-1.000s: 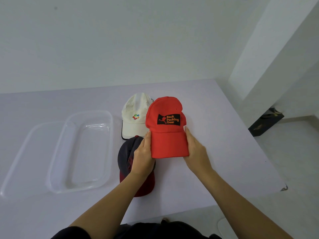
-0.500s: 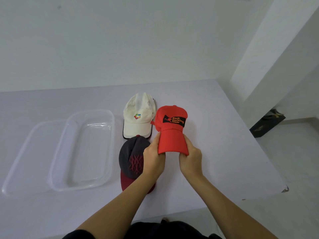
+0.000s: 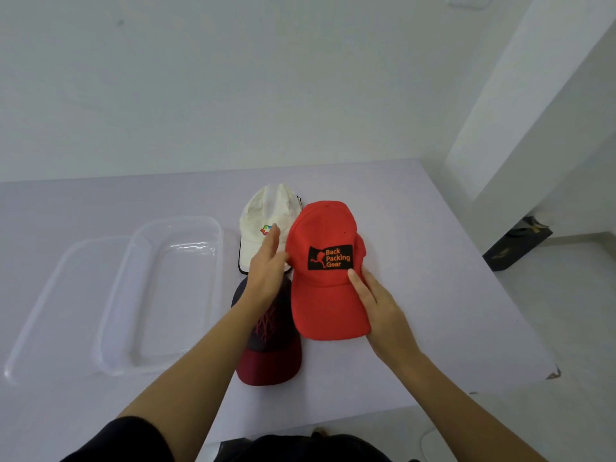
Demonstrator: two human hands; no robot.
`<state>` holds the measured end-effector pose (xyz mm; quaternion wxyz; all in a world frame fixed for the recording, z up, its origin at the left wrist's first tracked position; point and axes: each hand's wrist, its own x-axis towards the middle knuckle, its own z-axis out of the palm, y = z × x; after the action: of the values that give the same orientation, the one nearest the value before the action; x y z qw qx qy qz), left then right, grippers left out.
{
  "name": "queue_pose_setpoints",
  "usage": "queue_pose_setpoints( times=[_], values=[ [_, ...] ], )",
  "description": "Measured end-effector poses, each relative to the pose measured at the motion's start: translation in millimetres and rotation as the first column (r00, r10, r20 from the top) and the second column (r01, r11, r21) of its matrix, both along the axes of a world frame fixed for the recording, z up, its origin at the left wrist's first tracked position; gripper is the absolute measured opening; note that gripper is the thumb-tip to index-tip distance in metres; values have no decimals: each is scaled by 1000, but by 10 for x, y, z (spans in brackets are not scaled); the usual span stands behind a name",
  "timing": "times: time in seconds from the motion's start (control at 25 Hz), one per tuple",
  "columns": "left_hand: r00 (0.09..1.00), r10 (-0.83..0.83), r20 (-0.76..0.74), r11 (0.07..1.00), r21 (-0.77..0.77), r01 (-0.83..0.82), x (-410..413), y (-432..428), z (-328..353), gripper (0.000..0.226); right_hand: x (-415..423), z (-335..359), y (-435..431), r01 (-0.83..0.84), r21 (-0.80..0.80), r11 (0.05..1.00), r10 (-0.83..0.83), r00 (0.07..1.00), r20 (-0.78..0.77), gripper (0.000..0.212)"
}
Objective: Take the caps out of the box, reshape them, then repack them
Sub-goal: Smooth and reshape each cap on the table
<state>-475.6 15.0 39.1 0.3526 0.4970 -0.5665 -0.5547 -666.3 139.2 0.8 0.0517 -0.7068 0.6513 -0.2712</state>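
Clear plastic box point(image 3: 166, 295) is sitting open on the left part of the pale bench point(image 3: 433, 295), with nothing showing inside it, and its clear lid point(image 3: 50, 311) is lying flat just to its left, partly tucked beneath it. All three caps are lying outside it. Your right hand point(image 3: 383, 308) is gripping the bright red fabric cap point(image 3: 325, 278) with the black "Back Packing Gear" patch, thumb pressing on top near the seam of the brim while the other fingers are hiding underneath. Your left hand point(image 3: 266, 268) is resting flat against the cap's left side, fingers straight and close together, not wrapping anything. You are holding the red cap brim toward you, and whether it is touching the bench is unclear. Behind your left hand the white cap with a small coloured emblem point(image 3: 266, 221) is lying on the bench, its emblem partly covered by your fingertips. Beneath your left forearm the dark grey cap with a maroon brim point(image 3: 270, 348) is lying just beside the red one.
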Motion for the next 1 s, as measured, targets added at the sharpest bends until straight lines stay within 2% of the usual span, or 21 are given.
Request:
queue_pose_setpoints(
  times=[0.08, 0.16, 0.24, 0.36, 0.44, 0.48, 0.56, 0.6, 0.68, 0.76, 0.8, 0.84, 0.92, 1.0],
  values=[
    [976, -67, -205, 987, 127, 94, -38, -127, 79, 63, 52, 16, 14, -32, -7, 999, 32, 999, -3, 68],
    [969, -84, -231, 981, 150, 120, -71, -123, 196, 45, 70, 10, 19, -40, 3, 999, 40, 999, 23, 78],
    [965, -33, -262, 983, 167, 79, -100, -158, 214, 30, 50, -22, 25, -57, 26, 998, 56, 998, 20, 91],
    [945, 57, -322, 986, 165, -3, -104, -148, 208, 17, -49, -8, -22, -113, 174, 978, 117, 993, -14, 109],
    [954, 101, -283, 988, 138, -64, -100, -140, 209, 14, -117, 58, -95, -64, 260, 963, 38, 994, 104, 99],
    [961, 107, -256, 990, 121, -78, -98, -127, 206, 15, -150, 83, -150, 3, 235, 972, -52, 978, 201, 83],
    [974, 71, -215, 995, 90, -52, -121, -105, 220, 22, -162, 220, -275, 118, 193, 974, -192, 882, 431, 50],
    [979, 37, -203, 996, 90, -19, -157, -91, 229, 25, -135, 317, -334, 103, 226, 969, -214, 808, 549, 48],
    [969, -40, -243, 989, 127, 73, -269, -9, 278, 25, -56, 478, -434, -40, 316, 948, -223, 625, 748, 49],
    [944, -106, -314, 971, 171, 166, -356, 82, 340, 26, 6, 593, -499, -153, 360, 920, -251, 473, 844, 56],
    [932, -118, -342, 963, 190, 192, -370, 87, 327, 28, 10, 613, -519, -170, 361, 917, -261, 432, 864, 58],
    [921, -129, -368, 954, 209, 217, -360, 77, 309, 30, 7, 621, -526, -170, 360, 917, -263, 420, 869, 59],
    [915, -158, -372, 925, 269, 269, -300, 20, 287, 36, -12, 625, -526, -142, 372, 917, -270, 467, 842, 57],
    [933, -257, -253, 882, 333, 333, -248, -45, 306, 39, -18, 629, -521, -83, 384, 920, -281, 543, 791, 50]
  ],
)
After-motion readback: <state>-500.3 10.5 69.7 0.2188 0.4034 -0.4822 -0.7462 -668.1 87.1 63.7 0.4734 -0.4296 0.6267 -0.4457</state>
